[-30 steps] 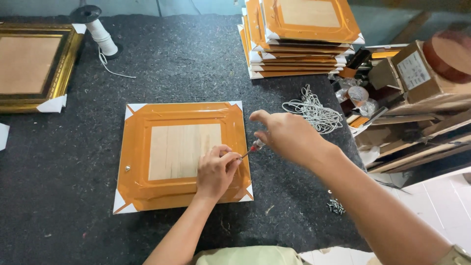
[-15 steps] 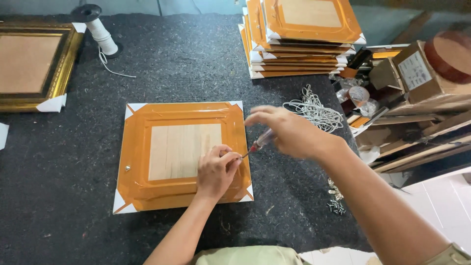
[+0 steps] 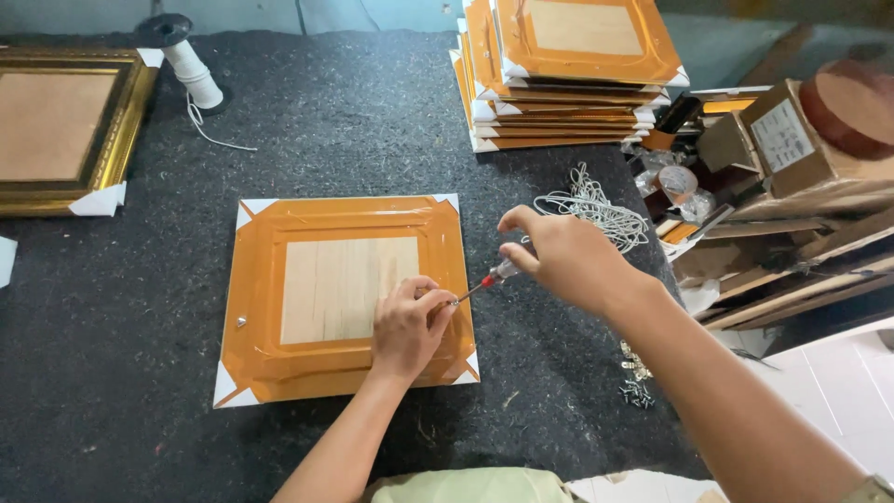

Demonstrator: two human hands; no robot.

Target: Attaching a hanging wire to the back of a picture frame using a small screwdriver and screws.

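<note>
Head view: a small screwdriver (image 3: pixel 484 281) is gripped by the right hand (image 3: pixel 559 261), its tip steadied by the left hand's (image 3: pixel 407 326) pinched fingers. The orange frame (image 3: pixel 345 296) looks stiff, light and best held by its edges.

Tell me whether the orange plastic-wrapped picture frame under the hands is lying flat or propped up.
Lying flat, back side up: the orange plastic-wrapped picture frame rests on the dark felt table, all four white corner guards down on it.

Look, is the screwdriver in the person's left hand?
No, the right hand holds the screwdriver, while the left hand rests on the orange frame at the tool's tip.
</note>
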